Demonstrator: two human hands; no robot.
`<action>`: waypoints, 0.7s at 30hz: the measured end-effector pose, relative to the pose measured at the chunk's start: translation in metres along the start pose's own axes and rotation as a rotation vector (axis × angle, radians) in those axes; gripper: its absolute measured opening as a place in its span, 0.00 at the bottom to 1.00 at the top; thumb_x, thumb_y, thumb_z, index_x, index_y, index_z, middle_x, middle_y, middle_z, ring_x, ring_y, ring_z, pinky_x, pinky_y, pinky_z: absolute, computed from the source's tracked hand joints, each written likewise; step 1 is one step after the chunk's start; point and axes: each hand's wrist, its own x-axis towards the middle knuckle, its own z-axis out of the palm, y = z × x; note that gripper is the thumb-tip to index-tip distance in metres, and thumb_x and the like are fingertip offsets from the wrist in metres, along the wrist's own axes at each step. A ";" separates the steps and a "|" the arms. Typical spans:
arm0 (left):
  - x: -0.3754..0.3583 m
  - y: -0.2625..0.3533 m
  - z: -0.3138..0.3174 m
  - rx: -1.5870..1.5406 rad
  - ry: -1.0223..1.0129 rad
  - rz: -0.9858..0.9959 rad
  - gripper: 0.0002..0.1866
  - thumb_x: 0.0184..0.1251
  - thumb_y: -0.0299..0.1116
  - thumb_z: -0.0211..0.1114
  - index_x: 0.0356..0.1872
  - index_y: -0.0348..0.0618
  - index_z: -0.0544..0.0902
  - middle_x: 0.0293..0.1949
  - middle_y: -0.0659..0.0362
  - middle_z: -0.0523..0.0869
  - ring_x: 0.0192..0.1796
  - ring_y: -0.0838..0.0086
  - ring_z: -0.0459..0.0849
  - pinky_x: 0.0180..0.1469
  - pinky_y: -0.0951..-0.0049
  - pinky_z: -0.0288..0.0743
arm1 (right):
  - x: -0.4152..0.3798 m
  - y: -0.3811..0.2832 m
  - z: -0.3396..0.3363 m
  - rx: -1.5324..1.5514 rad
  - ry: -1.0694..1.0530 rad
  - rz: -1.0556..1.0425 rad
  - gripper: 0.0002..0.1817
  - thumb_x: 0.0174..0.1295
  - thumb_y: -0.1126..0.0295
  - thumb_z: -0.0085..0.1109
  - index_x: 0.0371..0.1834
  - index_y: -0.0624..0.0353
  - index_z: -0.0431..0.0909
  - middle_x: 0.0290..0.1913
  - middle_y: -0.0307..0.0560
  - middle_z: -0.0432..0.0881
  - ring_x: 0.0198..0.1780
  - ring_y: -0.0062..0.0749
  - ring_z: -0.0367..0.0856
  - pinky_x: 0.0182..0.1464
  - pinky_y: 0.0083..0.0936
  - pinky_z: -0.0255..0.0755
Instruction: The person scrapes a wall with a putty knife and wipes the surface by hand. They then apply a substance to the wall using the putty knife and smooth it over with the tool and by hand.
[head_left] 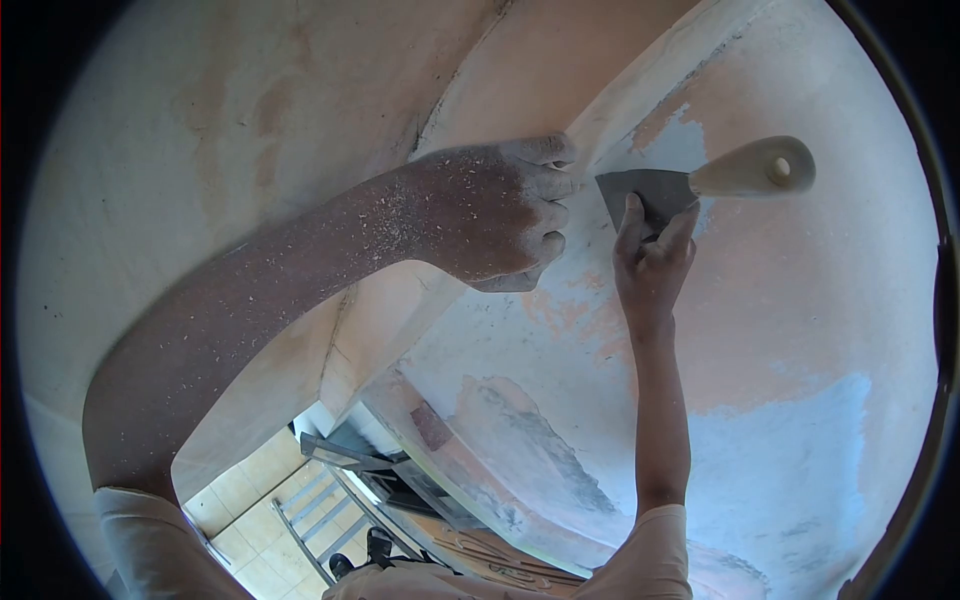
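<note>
A putty knife (722,177) with a pale handle and a dark flat blade is in my right hand (655,262). The fingers pinch the blade, while the handle points away to the right. Behind it is the patchy wall (760,290), with peeled paint and bare plaster. My left hand (495,212) is closed, its dusty fingers curled against the surface beside the angled edge, just left of the blade. Whatever those fingers may hold is hidden. White dust and small flakes cover the left hand and forearm.
Large cracked, stained panels (300,120) fill the upper left, meeting the wall along a raised edge (640,80). Far below are a metal ladder (318,515), my dark shoes (378,545), tiled floor (262,470) and a carved wooden piece (490,555).
</note>
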 end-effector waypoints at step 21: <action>0.001 0.001 0.002 -0.028 0.039 -0.014 0.12 0.43 0.34 0.66 0.12 0.51 0.70 0.16 0.67 0.66 0.28 0.74 0.72 0.48 0.68 0.69 | -0.005 -0.006 0.001 0.008 -0.133 -0.008 0.15 0.60 0.79 0.56 0.46 0.76 0.65 0.24 0.64 0.79 0.24 0.56 0.82 0.23 0.37 0.73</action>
